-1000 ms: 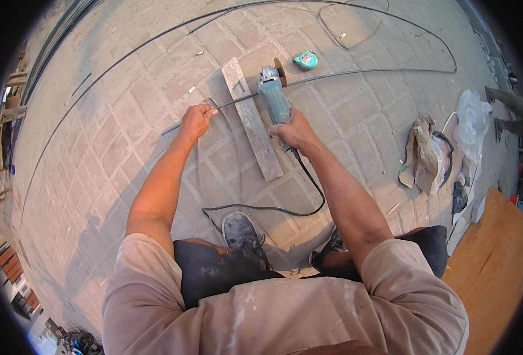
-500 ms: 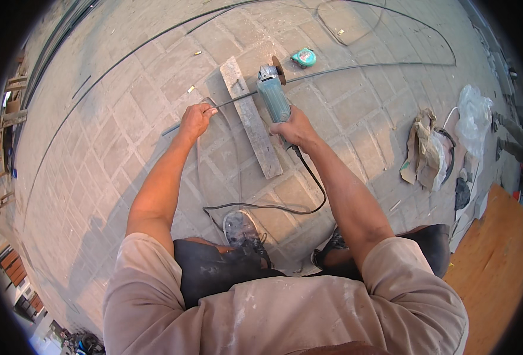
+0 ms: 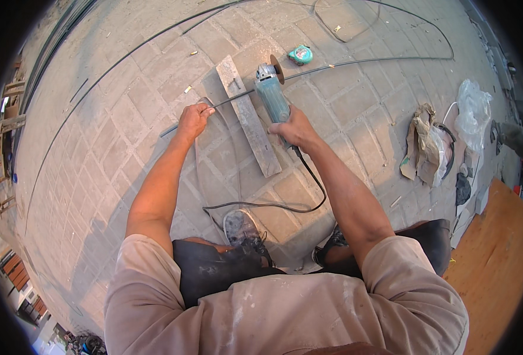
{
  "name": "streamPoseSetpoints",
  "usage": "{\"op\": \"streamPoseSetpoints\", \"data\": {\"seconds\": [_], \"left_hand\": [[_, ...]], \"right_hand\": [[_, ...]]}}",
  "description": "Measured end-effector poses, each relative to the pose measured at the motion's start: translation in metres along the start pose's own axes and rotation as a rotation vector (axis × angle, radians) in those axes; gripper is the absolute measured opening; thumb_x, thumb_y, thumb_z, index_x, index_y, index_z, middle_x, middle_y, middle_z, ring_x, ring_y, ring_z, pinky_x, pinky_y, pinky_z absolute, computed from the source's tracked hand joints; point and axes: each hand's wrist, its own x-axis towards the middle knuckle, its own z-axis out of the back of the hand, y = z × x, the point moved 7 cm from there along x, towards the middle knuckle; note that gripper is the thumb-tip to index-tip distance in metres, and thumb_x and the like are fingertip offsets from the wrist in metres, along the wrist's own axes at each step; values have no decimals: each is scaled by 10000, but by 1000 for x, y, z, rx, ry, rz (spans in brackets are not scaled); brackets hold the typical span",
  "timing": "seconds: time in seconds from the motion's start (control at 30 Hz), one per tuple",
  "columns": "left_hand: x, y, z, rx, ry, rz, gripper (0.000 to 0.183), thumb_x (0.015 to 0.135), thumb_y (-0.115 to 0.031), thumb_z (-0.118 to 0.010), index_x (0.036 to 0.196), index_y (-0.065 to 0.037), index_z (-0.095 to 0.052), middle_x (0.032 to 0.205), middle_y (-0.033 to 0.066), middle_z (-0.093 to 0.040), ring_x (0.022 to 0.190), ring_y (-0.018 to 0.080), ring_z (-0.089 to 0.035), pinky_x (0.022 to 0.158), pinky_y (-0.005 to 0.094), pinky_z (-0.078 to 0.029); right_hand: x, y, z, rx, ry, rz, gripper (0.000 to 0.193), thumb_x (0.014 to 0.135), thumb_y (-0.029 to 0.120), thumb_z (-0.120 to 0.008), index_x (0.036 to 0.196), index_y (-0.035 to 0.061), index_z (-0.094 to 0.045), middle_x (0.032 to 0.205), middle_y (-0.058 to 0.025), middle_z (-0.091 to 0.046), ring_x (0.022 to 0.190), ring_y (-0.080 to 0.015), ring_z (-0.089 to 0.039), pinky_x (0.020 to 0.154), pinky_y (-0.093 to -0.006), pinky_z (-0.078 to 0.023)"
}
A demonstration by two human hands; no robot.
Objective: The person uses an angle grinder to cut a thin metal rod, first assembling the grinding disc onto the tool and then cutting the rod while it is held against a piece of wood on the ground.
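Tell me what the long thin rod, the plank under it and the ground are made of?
The rod looks like dark, dull steel: thin, long, gently bowed, held by the left hand. The plank looks like rough, greyed wood, though dust hides any grain. The ground seems to be grey concrete paving blocks, matte, with visible joints. The angle grinder in the right hand has a teal body, probably plastic.

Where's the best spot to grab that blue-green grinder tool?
Probably round the long teal body of the grinder, behind the head, coming from the cord end nearest the person. The barrel is slim and straight, and the cutting disc sits at the far tip, so fingers stay clear. The right hand grips it there now, while the left hand holds the rod.
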Motion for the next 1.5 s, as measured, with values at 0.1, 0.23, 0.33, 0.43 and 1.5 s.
{"op": "streamPoseSetpoints", "data": {"seconds": [0.1, 0.23, 0.33, 0.43, 1.5], "left_hand": [[1, -4, 1, 5, -17, -34, 286, 947, -297, -711, 1016, -22, -747, 744, 199, -664, 691, 292, -646, 702, 406, -499], [1, -9, -2, 8, 42, 14, 297, 947, -308, -714, 982, -14, -738, 754, 197, -665, 713, 318, -639, 710, 422, -498], [-1, -8, 0, -9, 84, 51, 310, 944, -324, -722, 942, -14, -732, 801, 202, -698, 780, 378, -671, 735, 464, -502], [-8, 9, 23, 41, 139, 104, 326, 944, -338, -727, 930, -12, -737, 802, 184, -716, 760, 363, -670, 731, 468, -501], [-43, 18, 13, 58, 10, -11, 257, 976, -305, -649, 1014, -74, -757, 907, 201, -732, 900, 435, -689, 783, 526, -539]], "right_hand": [[12, 4, -1, 6, 29, 36, 692, 640, 261, -822, 1175, -125, -611, 1053, -292, -707, 987, -371, -710, 867, -421, -556], [13, -6, -4, 33, 37, 30, 663, 685, 179, -804, 1238, -104, -570, 961, -208, -698, 784, -281, -702, 720, -388, -563], [-11, -15, -2, 40, 26, -22, 682, 655, 221, -814, 1195, -121, -575, 977, -252, -705, 883, -336, -723, 796, -411, -570], [-58, 16, 4, 68, 5, -37, 631, 680, 168, -802, 1185, -116, -551, 928, -229, -696, 766, -293, -721, 702, -392, -574], [-54, 50, -143, -32, 89, 3, 666, 701, 253, -807, 1196, -76, -506, 1062, -321, -679, 1025, -465, -687, 899, -486, -543]]}}
